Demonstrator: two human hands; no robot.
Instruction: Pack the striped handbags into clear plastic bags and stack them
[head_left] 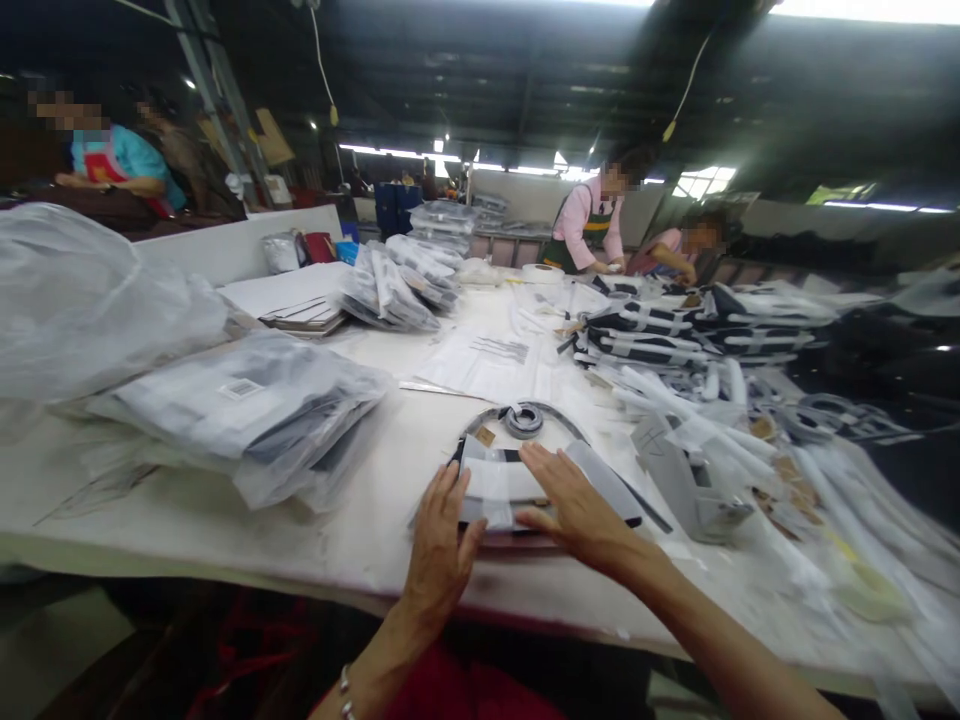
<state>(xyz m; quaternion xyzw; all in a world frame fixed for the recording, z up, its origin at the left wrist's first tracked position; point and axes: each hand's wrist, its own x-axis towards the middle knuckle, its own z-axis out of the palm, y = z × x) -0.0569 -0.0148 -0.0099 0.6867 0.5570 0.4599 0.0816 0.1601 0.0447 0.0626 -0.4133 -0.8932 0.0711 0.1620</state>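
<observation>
A flat dark bag (pixel 529 486), partly covered with white wrapping, lies at the table's front edge. Behind it, a thin dark handle or strap curves in an arch, with a coiled grey strap (pixel 523 420) and a small brown tag (pixel 485 437) beside it. My left hand (pixel 439 540) rests at the bag's left edge, fingers stretched out. From the right, my right hand (pixel 574 500) lies over the bag's upper side with its fingers extended and thumb apart. Neither hand is wrapped around anything. Part of the bag is hidden beneath the right hand.
Plastic-wrapped packages (pixel 247 400) lie to the left. A grey tape dispenser (pixel 690 480) stands to the right, amid white wrapping strips. Further back are stacked dark bags (pixel 652 330) and white sheets (pixel 292 295). A co-worker in pink (pixel 589 225) stands across the table (pixel 360 530).
</observation>
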